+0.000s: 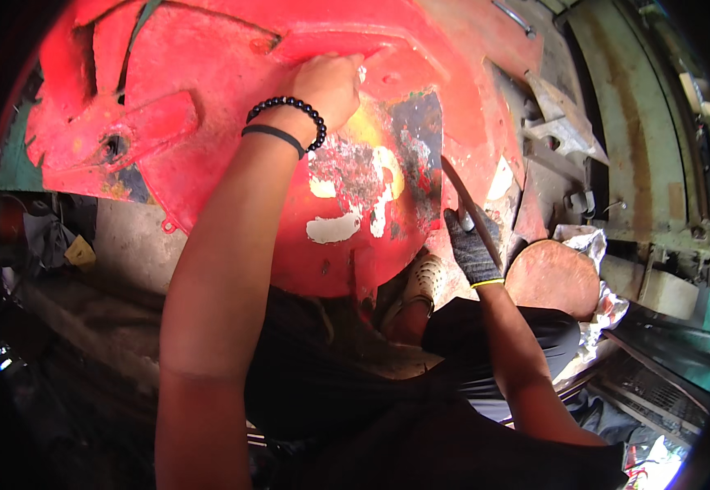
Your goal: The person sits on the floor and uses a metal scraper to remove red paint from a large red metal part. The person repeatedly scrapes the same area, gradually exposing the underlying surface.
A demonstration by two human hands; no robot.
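A large red metal housing (232, 155) with worn paint takes up the upper middle of the view. Bare, with a black bead bracelet and a dark band at the wrist, my left hand (328, 88) is closed against its upper part. The fingertips are turned away, so what they grip is hidden. Below that hand, the paint has come off in yellow, white and dark patches. Lower right, my right hand (475, 247) wears a dark grey knit glove with a yellow cuff edge. Its fingers are closed around a thin, dark brown, slightly curved bar (460, 186), whose upper end reaches the housing's dark patch.
A round brownish disc (553, 279) lies right of my gloved hand, beside crumpled silver foil (614, 306). Metal brackets (563, 122) and a pale green machine frame (625, 114) stand along the right. A light perforated shoe (427, 278) shows under the housing.
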